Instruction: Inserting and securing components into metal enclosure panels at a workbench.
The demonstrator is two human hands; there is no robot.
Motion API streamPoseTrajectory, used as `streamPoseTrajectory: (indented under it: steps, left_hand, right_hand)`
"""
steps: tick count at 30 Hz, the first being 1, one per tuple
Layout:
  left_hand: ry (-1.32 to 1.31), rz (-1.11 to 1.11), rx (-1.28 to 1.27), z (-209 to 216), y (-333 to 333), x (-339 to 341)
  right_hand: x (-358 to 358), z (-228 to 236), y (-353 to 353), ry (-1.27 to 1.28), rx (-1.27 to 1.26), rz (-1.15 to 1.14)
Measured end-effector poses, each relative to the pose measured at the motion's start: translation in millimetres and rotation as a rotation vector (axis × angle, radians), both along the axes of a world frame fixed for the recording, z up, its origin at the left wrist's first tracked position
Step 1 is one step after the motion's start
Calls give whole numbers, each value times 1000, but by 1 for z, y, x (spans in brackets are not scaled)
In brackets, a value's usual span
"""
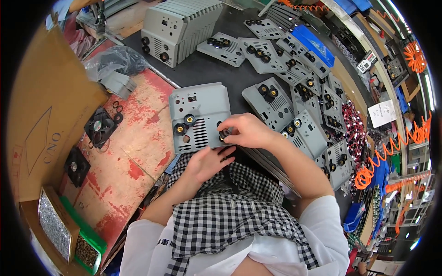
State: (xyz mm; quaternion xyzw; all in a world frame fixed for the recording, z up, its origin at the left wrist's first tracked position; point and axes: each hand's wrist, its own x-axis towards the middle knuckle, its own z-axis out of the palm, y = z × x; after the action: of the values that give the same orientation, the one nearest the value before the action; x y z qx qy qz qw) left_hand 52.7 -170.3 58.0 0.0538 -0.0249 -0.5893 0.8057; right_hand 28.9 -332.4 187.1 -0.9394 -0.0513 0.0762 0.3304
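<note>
In front of me a grey sheet-metal panel [212, 102] lies at the table's near edge, with slots, holes and a bent flange. Two black round sockets [185, 124] with brass-coloured centres sit in its left half. At its lower right, my right hand [248, 131] pinches a black round socket [225, 134], partly hidden by the fingers. Palm upward, my left hand [207, 164] is just below the panel's near edge, fingers spread and holding nothing; whether its fingertips touch the panel I cannot tell.
Grey panels [162, 34] stand stacked at the back. Several panels with sockets [267, 99] lie right. On the red worn board [133, 138] at left are black fans [100, 127], rings and a plastic bag [122, 60]. A carton [46, 106] and screw bins [87, 253] flank it.
</note>
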Motion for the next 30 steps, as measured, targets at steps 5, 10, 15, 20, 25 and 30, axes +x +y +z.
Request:
streamPoseTrajectory:
  steps: [5,10,15,20,25,30]
  left_hand:
    - [1,99,192,-15,-9,-3]
    - [-10,129,191,-10,-12,-4]
    - [41,147,194,-9,-11,-4]
    - [-2,141,214,-9,-12,-3]
    - [-50,108,239,0,-13,-3]
    - [-50,101,205,-10,-12,-4]
  right_hand:
    - [12,-5,22,-116,-700,432]
    - [7,-12,15,-101,-744,419]
    - [-5,-23,16,-417,-797,258]
    - [-2,-26,19,-522,-735,121]
    - [7,-31,14,-448,-756,-191]
    - [-25,2,19,-55,-338,-97]
